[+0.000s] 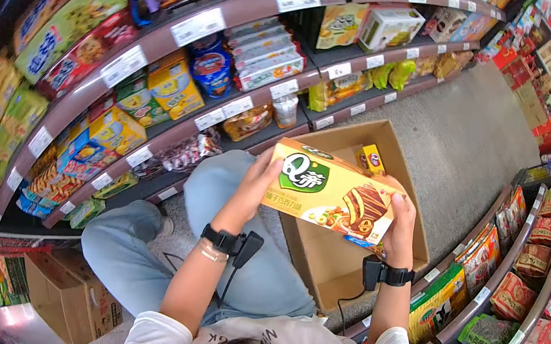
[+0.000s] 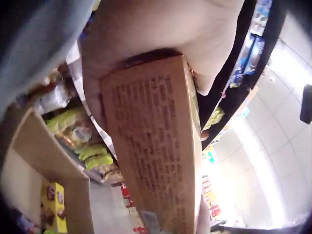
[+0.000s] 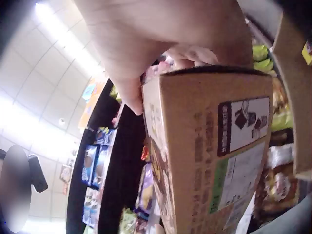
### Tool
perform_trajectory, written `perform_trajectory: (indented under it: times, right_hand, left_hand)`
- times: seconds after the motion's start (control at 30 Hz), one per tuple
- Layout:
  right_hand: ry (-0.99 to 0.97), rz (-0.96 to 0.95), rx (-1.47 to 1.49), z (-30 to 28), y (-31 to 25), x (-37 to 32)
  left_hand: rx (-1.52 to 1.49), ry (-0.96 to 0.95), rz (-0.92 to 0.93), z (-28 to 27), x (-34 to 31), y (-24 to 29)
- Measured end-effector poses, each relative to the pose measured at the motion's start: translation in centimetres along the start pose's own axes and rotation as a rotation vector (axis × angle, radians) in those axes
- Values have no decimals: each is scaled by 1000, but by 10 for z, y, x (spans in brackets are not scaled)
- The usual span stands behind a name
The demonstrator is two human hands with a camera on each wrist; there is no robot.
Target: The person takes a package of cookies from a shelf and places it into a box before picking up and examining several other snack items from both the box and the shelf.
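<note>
A yellow cake box [image 1: 330, 191] with a green logo and a picture of chocolate-coated cake is held up by both hands, its front facing the head camera. My left hand [image 1: 259, 182] grips one end and my right hand [image 1: 400, 224] grips the other. Each wrist view shows the box's printed brown side close under the palm. Below it stands an open cardboard carton [image 1: 328, 274], partly hidden by the box. Inside the carton lie a small yellow pack [image 1: 372, 160] and, near the box's lower edge, a blue pack [image 1: 359, 242].
Stocked snack shelves [image 1: 239, 105] with price tags curve along the left and front. On the right runs another shelf [image 1: 480, 291] of bagged goods. Grey aisle floor [image 1: 469, 131] extends beyond the carton. A second cardboard carton [image 1: 71, 298] stands behind at lower left.
</note>
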State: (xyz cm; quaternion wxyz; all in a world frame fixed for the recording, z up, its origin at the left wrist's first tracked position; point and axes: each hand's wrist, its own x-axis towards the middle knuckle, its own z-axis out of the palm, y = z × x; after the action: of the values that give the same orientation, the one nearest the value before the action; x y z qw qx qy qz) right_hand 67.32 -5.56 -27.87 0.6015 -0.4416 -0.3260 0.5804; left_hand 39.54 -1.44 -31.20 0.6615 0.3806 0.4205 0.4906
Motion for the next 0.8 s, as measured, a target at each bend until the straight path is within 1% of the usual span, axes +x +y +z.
perform_trajectory:
  times: [0.03,0.1,0.17,0.23,0.3,0.37,0.43,0.53,0.63,0.7,0.8]
  right_hand:
    - [-29,12,3,17,-2,0]
    - [-126,47,31,50,0,1]
    - [-209,89,36,90,6,-2]
    - [-355,126,8,131,15,-7]
    - [-449,174,-32,165,42,-8]
    - [-509,253,-76,205,62,-13]
    - [-504,326,-98,241,87,-14]
    - [-631,379,-68,294,104,-9]
    - [-699,450,-99,325,139,9]
    - [-712,554,-82,331,172,21]
    - [-666,719,-65,324,229,30]
  left_hand:
    - [30,29,9,-8,-19,11]
    - [-19,106,42,-32,-53,31]
    - [-42,201,128,-56,-89,51]
    - [-130,294,161,-94,-119,49]
    - [-214,382,186,-131,-147,47]
    - [-282,484,199,-164,-168,44]
    - [-329,556,217,-189,-183,48]
    - [-360,631,212,-228,-195,51]
    - [-326,656,234,-262,-199,47]
    - [-282,680,272,-283,-198,35]
    - [-279,769,221,-308,-195,-10]
